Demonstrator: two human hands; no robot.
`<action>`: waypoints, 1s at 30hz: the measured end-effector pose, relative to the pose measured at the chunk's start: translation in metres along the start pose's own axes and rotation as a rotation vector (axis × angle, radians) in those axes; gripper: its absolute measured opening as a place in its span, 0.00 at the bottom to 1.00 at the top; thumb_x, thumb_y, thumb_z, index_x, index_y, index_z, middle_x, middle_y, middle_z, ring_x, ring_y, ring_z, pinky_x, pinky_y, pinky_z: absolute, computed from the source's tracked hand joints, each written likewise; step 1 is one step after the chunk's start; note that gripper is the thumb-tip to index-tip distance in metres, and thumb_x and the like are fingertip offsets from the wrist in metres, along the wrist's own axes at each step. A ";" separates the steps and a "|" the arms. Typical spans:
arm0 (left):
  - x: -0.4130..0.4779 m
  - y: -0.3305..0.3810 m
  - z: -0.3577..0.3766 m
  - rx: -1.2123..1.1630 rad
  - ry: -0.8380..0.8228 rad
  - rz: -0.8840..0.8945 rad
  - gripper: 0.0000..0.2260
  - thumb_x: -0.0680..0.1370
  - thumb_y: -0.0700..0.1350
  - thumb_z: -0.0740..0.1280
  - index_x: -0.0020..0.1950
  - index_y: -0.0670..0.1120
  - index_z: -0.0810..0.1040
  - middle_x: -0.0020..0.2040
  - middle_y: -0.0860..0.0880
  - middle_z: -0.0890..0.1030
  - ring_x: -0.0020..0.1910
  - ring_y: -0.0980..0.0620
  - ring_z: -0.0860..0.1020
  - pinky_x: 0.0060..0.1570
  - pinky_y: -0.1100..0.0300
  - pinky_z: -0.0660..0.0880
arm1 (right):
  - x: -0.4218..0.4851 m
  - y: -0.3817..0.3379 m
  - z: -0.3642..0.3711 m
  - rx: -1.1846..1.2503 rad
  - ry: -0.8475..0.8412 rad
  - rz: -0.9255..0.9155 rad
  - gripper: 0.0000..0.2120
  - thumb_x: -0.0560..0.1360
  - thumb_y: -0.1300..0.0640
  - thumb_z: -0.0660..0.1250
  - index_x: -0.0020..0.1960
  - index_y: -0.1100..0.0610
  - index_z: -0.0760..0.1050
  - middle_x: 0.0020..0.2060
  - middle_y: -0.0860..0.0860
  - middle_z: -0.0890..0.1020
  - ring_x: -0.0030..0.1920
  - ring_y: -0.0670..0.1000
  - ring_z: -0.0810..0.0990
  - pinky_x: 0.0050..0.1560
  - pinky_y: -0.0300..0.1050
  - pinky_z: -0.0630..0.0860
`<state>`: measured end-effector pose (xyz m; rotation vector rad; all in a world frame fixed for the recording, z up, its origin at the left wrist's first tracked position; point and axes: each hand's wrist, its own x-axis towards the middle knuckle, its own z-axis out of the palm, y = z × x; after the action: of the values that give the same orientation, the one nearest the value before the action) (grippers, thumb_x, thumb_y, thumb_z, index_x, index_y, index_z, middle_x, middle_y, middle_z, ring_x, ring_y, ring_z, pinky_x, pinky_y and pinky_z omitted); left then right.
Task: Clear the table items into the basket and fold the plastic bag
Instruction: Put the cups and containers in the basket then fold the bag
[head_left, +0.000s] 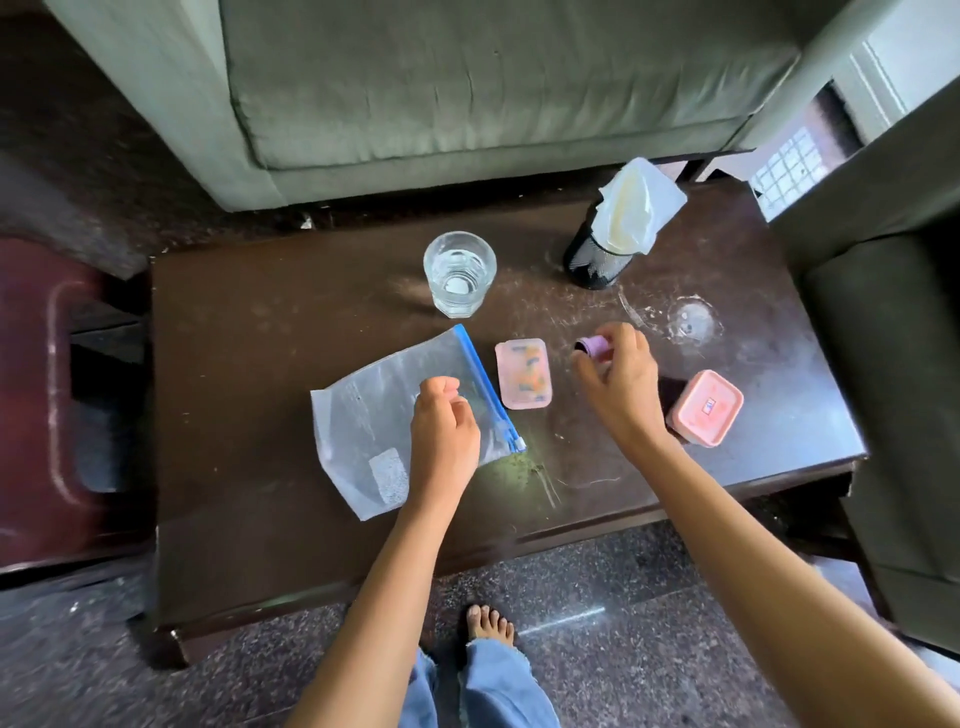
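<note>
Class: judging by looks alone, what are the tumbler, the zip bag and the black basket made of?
Tumbler: clear glass, apparently; see-through with bright reflections. Zip bag: thin clear plastic film, slightly glossy, with a blue zip strip. Basket: probably black metal mesh, judging by fine holes.

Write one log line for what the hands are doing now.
right hand: holds purple cap | left hand: over plastic bag | basket: upright

Place: a home living room was shown | Seating: a grey-green sofa was set behind a low dark counter, an armchair at the right | Floor: speckled stone was seen | Household items: a glass of water was stood there.
</note>
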<state>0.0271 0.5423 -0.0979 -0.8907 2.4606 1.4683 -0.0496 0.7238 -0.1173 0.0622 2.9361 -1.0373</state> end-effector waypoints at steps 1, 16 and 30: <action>0.002 -0.001 -0.010 -0.012 0.020 -0.008 0.12 0.81 0.40 0.55 0.64 0.42 0.69 0.65 0.46 0.74 0.62 0.49 0.74 0.52 0.66 0.67 | -0.002 -0.021 0.001 0.097 -0.039 -0.043 0.11 0.75 0.57 0.68 0.54 0.58 0.72 0.48 0.52 0.78 0.43 0.51 0.76 0.42 0.37 0.69; 0.051 -0.057 -0.223 -0.248 0.474 -0.017 0.10 0.79 0.36 0.58 0.59 0.41 0.72 0.54 0.47 0.77 0.53 0.49 0.77 0.53 0.62 0.72 | 0.014 -0.330 0.114 0.529 -0.463 -0.235 0.07 0.67 0.55 0.74 0.44 0.48 0.82 0.35 0.42 0.82 0.36 0.44 0.78 0.46 0.45 0.78; 0.073 -0.128 -0.327 -0.323 0.613 -0.098 0.10 0.78 0.34 0.57 0.57 0.38 0.74 0.52 0.48 0.77 0.49 0.53 0.74 0.43 0.80 0.64 | -0.012 -0.541 0.290 -0.239 -0.794 -0.884 0.14 0.75 0.61 0.63 0.58 0.61 0.81 0.55 0.60 0.82 0.58 0.59 0.78 0.61 0.44 0.70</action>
<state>0.0955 0.1925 -0.0562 -1.7225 2.5311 1.7968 -0.0591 0.1207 -0.0034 -1.3807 2.2470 -0.4989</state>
